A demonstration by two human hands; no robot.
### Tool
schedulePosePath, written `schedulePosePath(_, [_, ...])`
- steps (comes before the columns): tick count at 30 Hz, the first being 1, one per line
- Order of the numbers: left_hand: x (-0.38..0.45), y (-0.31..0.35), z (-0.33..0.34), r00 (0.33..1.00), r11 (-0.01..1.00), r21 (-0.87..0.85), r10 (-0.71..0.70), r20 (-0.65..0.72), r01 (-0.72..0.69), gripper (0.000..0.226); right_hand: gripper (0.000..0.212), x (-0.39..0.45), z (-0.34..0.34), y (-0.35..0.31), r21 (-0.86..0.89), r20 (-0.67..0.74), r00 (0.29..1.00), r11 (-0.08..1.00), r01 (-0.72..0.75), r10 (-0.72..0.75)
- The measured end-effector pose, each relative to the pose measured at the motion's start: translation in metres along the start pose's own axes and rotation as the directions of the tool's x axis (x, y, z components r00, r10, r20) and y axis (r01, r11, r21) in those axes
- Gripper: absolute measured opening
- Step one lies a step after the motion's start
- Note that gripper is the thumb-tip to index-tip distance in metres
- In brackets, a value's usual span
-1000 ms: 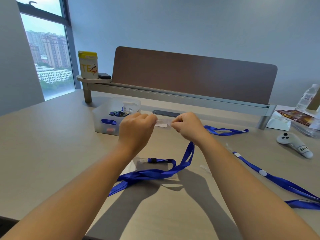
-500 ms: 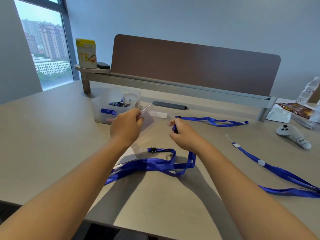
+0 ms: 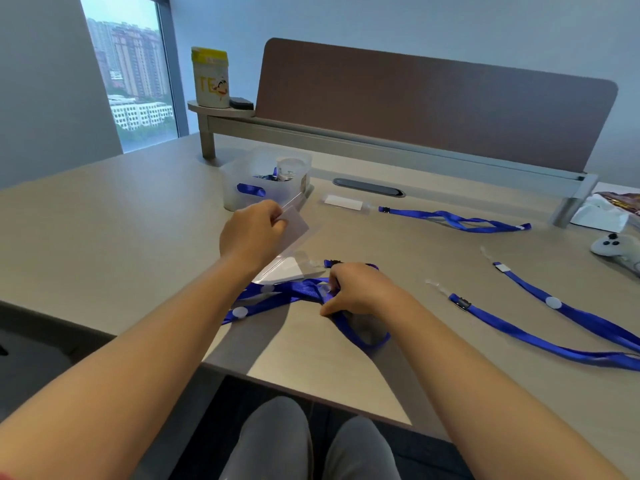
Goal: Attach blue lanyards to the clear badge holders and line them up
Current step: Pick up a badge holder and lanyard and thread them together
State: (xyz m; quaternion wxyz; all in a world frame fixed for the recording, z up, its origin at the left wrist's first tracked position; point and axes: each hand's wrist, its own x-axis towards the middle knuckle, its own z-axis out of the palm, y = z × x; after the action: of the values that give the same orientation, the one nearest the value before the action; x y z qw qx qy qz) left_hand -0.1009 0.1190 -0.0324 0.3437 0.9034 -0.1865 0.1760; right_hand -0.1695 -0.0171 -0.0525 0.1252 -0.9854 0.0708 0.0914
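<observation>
Right now you are holding a clear badge holder (image 3: pixel 292 221) up off the table (image 3: pixel 138 230), pinched at one edge between the thumb and fingers of your left hand (image 3: pixel 251 233). It is hanging in the air just in front of the see-through box (image 3: pixel 242 188). Your right hand (image 3: pixel 356 289) is lying low on the table, fingers curled and pinching a blue lanyard (image 3: pixel 294 292), near the end with the black clip (image 3: pixel 334 263). Another badge holder (image 3: pixel 287 271) is lying flat just under your left hand, touching that same lanyard. You seem to be in the middle of the joining step: holder in one hand, strap in the other, but they are not hooked together yet. Next, you are probably needing to bring the clip end up to the slot at the top of the held holder and hook it through. Go slowly, because the slot is hard to see in clear plastic. One done set (image 3: pixel 450 218) is lying farther back by the divider, and two more lanyards (image 3: pixel 554 323) are waiting well off to your right.
</observation>
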Motion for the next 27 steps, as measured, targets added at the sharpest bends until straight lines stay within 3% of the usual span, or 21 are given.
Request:
schedulePosePath(14, [-0.012,-0.015,-0.018,0.998,0.998,0.035,-0.058,-0.015,0.059,0.027,0.024,0.009,0.007,-0.007,0.043,0.02,0.999,0.998,-0.039,0.038])
schedulePosePath(16, [-0.01,-0.018,-0.021,0.997,0.997,0.022,-0.068,-0.022,0.068,0.027,0.02,0.007,-0.001,-0.011,0.119,-0.009,1.0,0.993,-0.014,0.015])
schedulePosePath(19, [-0.004,-0.022,-0.027,0.994,0.995,-0.016,-0.097,-0.041,0.096,0.026,0.008,0.01,-0.019,-0.013,0.326,-0.158,0.987,0.944,0.042,0.01])
schedulePosePath(21, [0.0,-0.024,-0.032,0.991,0.992,-0.049,-0.117,-0.061,0.114,0.026,0.017,0.014,-0.029,-0.014,0.506,-0.262,0.963,0.858,0.087,0.057])
schedulePosePath(24, [0.007,-0.027,-0.036,0.986,0.985,-0.087,-0.152,-0.069,0.146,0.027,0.017,0.023,-0.039,-0.019,0.653,-0.305,0.946,0.748,0.122,0.112])
schedulePosePath(27, [0.017,-0.032,-0.042,0.982,0.979,-0.115,-0.176,-0.069,0.168,0.028,0.022,0.038,-0.05,-0.024,0.694,-0.295,0.943,0.713,0.1,0.156])
